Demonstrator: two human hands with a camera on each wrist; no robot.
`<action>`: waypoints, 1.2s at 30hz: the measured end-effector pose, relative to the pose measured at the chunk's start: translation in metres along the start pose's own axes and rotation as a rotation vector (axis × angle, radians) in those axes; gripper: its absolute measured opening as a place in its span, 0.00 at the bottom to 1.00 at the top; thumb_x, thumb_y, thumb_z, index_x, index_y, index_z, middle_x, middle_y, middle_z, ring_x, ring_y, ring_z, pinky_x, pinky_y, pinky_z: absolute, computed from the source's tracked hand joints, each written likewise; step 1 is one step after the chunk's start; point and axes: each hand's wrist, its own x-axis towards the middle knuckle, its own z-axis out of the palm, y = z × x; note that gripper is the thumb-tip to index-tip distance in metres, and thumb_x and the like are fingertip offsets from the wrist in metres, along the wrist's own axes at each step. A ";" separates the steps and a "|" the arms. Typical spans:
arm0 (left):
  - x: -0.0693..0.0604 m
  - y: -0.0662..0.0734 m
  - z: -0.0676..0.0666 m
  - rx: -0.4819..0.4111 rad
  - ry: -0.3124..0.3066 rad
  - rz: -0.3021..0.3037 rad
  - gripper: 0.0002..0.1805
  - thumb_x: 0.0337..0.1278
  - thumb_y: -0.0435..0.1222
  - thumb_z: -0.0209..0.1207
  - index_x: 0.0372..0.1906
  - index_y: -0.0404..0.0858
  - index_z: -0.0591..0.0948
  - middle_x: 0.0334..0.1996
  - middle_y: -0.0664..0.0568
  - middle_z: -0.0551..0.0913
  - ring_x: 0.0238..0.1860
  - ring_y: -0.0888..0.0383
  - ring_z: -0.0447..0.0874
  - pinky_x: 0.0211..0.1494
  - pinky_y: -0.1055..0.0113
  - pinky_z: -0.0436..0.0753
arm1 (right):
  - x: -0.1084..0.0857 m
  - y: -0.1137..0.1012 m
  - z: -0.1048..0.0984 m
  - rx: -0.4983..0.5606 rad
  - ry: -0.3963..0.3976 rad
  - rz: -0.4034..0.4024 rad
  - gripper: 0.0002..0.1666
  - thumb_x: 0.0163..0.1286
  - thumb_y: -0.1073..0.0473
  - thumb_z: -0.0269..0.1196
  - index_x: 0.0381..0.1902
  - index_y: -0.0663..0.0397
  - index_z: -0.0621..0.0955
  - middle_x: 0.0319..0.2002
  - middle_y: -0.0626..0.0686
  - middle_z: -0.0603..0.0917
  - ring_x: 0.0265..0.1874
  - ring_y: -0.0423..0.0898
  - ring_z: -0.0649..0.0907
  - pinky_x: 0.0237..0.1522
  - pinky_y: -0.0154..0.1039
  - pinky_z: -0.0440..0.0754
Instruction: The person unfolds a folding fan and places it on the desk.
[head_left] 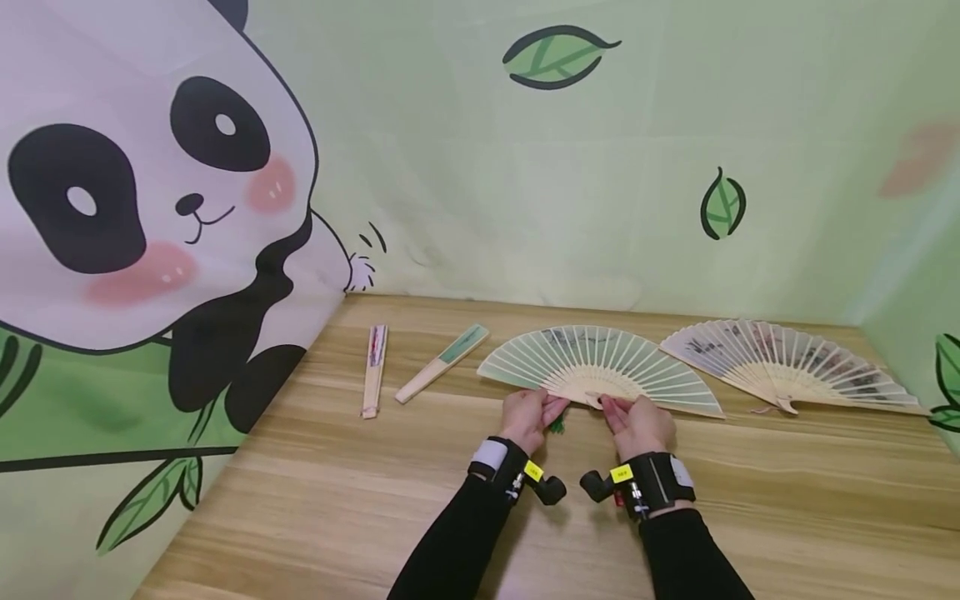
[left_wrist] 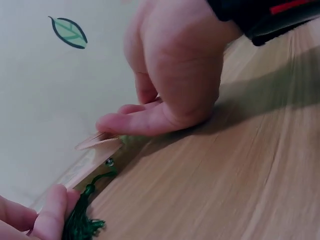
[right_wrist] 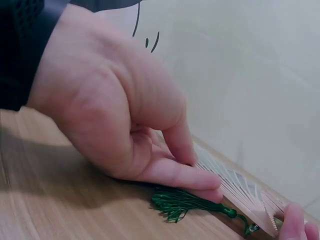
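A green folding fan [head_left: 592,367] lies spread on the table, its curved edge toward the back wall. My left hand [head_left: 525,418] pinches its near edge left of the pivot, beside a green tassel [head_left: 557,423]. In the right wrist view, my left hand [right_wrist: 115,105] has thumb and fingers at the ribs [right_wrist: 240,195], above the tassel [right_wrist: 185,202]. My right hand [head_left: 637,425] pinches the pivot end. The left wrist view shows my right hand [left_wrist: 175,70] with its fingertips on that end [left_wrist: 102,142], and my left fingers [left_wrist: 55,207] by the tassel [left_wrist: 82,220].
An open pale purple fan [head_left: 780,362] lies to the right, close against the green fan's right side. Two folded fans lie to the left, one with a red and white pattern [head_left: 375,371], one green [head_left: 442,364]. A printed cloth wall [head_left: 465,167] stands behind the wooden table [head_left: 337,500].
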 end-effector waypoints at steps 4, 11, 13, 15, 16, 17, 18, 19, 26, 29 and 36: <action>0.002 0.002 -0.002 0.007 -0.010 -0.018 0.12 0.69 0.24 0.48 0.49 0.18 0.74 0.35 0.35 0.83 0.36 0.51 0.87 0.48 0.62 0.85 | 0.000 0.001 0.000 0.006 -0.002 0.011 0.21 0.79 0.59 0.45 0.65 0.61 0.62 0.43 0.57 0.72 0.33 0.46 0.85 0.44 0.33 0.84; 0.001 0.003 -0.009 0.081 -0.018 -0.017 0.13 0.65 0.20 0.44 0.51 0.17 0.72 0.42 0.28 0.83 0.41 0.47 0.87 0.45 0.64 0.85 | -0.001 0.004 -0.002 0.024 0.010 0.009 0.13 0.78 0.58 0.47 0.53 0.61 0.67 0.36 0.55 0.73 0.31 0.46 0.85 0.43 0.34 0.85; 0.001 0.003 -0.011 0.084 -0.026 -0.017 0.14 0.65 0.19 0.43 0.52 0.16 0.71 0.44 0.27 0.82 0.44 0.44 0.85 0.45 0.65 0.85 | -0.002 0.004 -0.002 0.035 0.016 0.016 0.11 0.78 0.58 0.48 0.49 0.61 0.68 0.34 0.55 0.74 0.31 0.45 0.85 0.43 0.34 0.85; 0.001 0.003 -0.012 0.080 -0.037 -0.017 0.15 0.64 0.19 0.43 0.53 0.15 0.70 0.44 0.26 0.81 0.45 0.42 0.85 0.45 0.65 0.85 | -0.003 0.004 -0.003 0.040 0.024 0.021 0.10 0.77 0.58 0.49 0.45 0.61 0.69 0.32 0.54 0.75 0.31 0.45 0.85 0.42 0.34 0.85; 0.001 0.003 -0.013 0.076 -0.045 -0.016 0.16 0.64 0.19 0.42 0.53 0.14 0.70 0.45 0.25 0.80 0.46 0.42 0.84 0.46 0.65 0.85 | -0.003 0.004 -0.003 0.042 0.027 0.024 0.09 0.77 0.59 0.49 0.43 0.61 0.69 0.31 0.54 0.75 0.31 0.45 0.85 0.42 0.34 0.85; 0.001 0.003 -0.014 0.073 -0.046 -0.015 0.16 0.64 0.19 0.42 0.54 0.14 0.69 0.45 0.25 0.80 0.47 0.41 0.84 0.46 0.65 0.85 | -0.004 0.005 -0.003 0.045 0.029 0.028 0.09 0.76 0.59 0.49 0.40 0.62 0.69 0.30 0.54 0.76 0.31 0.45 0.85 0.41 0.34 0.85; 0.000 0.003 -0.014 0.069 -0.044 -0.019 0.16 0.63 0.19 0.42 0.54 0.14 0.69 0.46 0.25 0.80 0.47 0.41 0.83 0.46 0.65 0.85 | -0.004 0.005 -0.003 0.049 0.034 0.032 0.09 0.76 0.60 0.49 0.38 0.62 0.69 0.29 0.54 0.76 0.30 0.45 0.85 0.41 0.34 0.85; 0.000 0.003 -0.014 0.065 -0.044 -0.017 0.17 0.63 0.18 0.41 0.54 0.14 0.68 0.46 0.24 0.80 0.48 0.40 0.83 0.46 0.65 0.85 | -0.005 0.006 -0.003 0.048 0.035 0.034 0.09 0.76 0.61 0.48 0.36 0.62 0.69 0.29 0.54 0.75 0.30 0.45 0.85 0.40 0.34 0.85; -0.003 0.008 -0.017 0.071 -0.029 -0.035 0.17 0.65 0.20 0.39 0.55 0.16 0.69 0.47 0.26 0.80 0.48 0.42 0.84 0.48 0.63 0.85 | -0.015 0.009 -0.002 0.023 0.020 0.037 0.10 0.77 0.57 0.46 0.36 0.59 0.66 0.31 0.53 0.71 0.28 0.44 0.85 0.37 0.32 0.85; -0.003 0.011 -0.022 0.084 -0.025 -0.030 0.17 0.66 0.23 0.39 0.56 0.18 0.68 0.48 0.26 0.80 0.47 0.43 0.84 0.49 0.62 0.84 | -0.022 0.008 0.000 0.006 0.008 0.046 0.10 0.77 0.55 0.46 0.39 0.57 0.66 0.33 0.52 0.70 0.28 0.44 0.85 0.35 0.31 0.85; -0.005 0.022 -0.034 0.116 -0.047 0.030 0.18 0.68 0.26 0.43 0.57 0.19 0.65 0.50 0.27 0.77 0.47 0.43 0.83 0.53 0.59 0.83 | -0.036 0.007 0.006 -0.114 -0.059 0.041 0.10 0.76 0.53 0.49 0.50 0.50 0.69 0.36 0.49 0.68 0.28 0.43 0.79 0.29 0.30 0.77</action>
